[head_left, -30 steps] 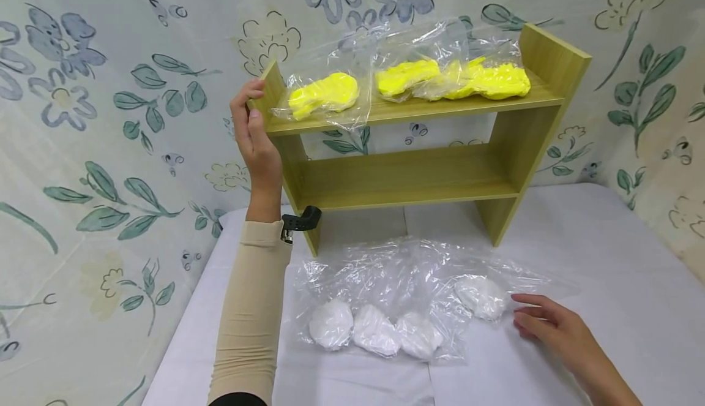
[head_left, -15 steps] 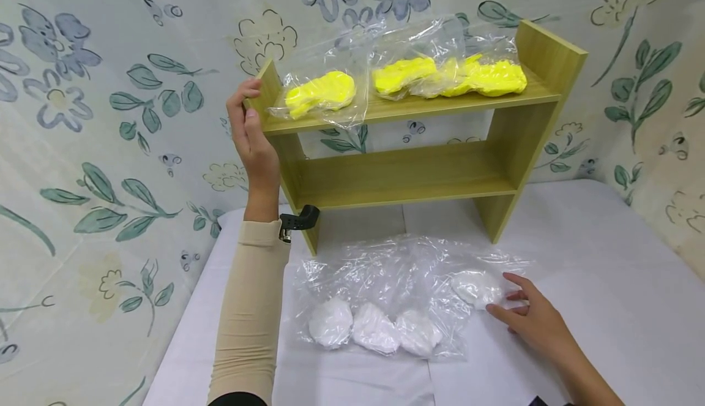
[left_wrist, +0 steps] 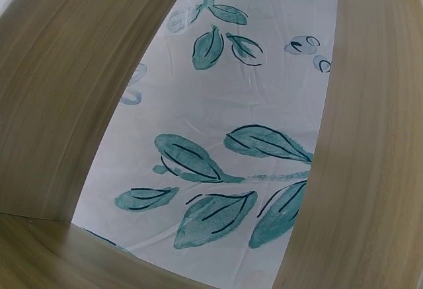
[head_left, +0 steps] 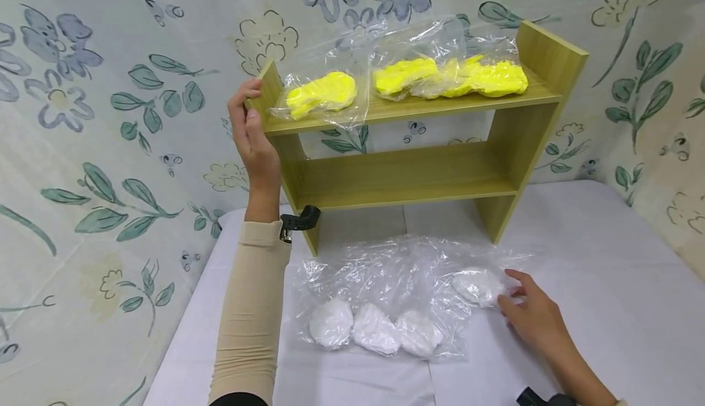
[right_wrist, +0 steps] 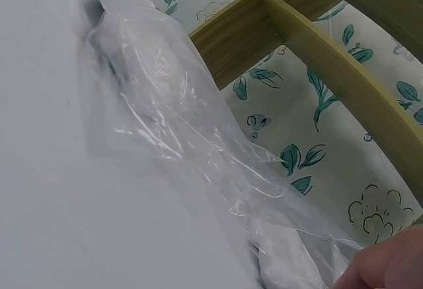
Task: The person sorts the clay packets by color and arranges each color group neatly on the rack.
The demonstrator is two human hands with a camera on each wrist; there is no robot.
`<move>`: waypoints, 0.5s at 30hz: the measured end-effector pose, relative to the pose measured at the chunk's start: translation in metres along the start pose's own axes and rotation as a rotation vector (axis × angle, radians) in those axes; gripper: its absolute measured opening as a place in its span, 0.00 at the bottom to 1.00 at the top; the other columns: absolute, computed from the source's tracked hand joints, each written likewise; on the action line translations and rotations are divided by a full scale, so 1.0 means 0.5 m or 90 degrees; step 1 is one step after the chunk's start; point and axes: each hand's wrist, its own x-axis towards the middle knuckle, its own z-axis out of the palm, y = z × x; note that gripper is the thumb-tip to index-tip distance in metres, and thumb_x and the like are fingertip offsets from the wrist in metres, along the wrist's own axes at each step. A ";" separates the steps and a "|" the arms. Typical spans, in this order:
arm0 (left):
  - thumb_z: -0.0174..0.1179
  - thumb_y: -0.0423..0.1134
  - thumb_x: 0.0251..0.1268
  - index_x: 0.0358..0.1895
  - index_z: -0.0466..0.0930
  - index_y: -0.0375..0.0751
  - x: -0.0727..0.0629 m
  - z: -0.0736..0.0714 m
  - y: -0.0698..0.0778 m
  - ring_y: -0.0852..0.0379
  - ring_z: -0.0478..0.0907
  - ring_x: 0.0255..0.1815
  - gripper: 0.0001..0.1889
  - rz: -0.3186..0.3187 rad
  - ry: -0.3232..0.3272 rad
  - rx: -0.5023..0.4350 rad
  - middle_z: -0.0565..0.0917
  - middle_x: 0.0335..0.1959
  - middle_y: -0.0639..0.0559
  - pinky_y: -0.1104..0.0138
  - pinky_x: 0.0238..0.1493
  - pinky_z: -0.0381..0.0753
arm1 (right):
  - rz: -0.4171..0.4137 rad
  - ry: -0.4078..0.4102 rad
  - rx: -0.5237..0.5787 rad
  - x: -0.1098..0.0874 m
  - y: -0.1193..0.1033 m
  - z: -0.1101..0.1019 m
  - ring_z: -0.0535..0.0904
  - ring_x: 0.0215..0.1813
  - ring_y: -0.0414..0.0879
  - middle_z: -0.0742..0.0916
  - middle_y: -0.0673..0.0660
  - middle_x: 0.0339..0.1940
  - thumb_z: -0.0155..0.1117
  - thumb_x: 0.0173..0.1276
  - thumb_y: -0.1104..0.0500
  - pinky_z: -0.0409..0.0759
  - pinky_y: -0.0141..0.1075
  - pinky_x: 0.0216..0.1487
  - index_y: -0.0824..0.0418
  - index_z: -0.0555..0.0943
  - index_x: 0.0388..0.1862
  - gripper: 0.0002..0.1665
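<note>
My left hand (head_left: 256,149) grips the upper left side panel of a wooden two-tier shelf (head_left: 407,176), thumb in front and fingers round the edge. The left wrist view holds only the shelf's boards (left_wrist: 367,137) and the patterned cloth behind. In front of the shelf lie clear plastic bags with white lumps inside, three in a row (head_left: 376,330) and one farther right (head_left: 477,287). My right hand (head_left: 537,317) is at the right end of that bag, thumb and forefinger apart at its edge. In the right wrist view a fingertip (right_wrist: 377,266) shows beside the plastic (right_wrist: 287,256).
Clear bags with crumpled yellow contents (head_left: 322,93) lie along the upper tier. White cloth (head_left: 606,271) covers the table. A flower-patterned cloth (head_left: 182,124) hangs close behind the shelf.
My right hand has moved left and away from me to the rightmost bag, then slightly back right. The bag's loose right end has drawn in. The left hand keeps its hold on the shelf.
</note>
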 end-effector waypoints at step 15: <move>0.34 0.32 0.65 0.48 0.67 0.26 0.001 0.003 0.004 0.53 0.65 0.67 0.16 0.005 0.004 -0.007 0.72 0.58 0.31 0.60 0.72 0.57 | 0.027 0.075 0.173 -0.007 0.016 -0.012 0.86 0.27 0.43 0.82 0.73 0.47 0.43 0.75 0.57 0.84 0.33 0.27 0.66 0.69 0.62 0.22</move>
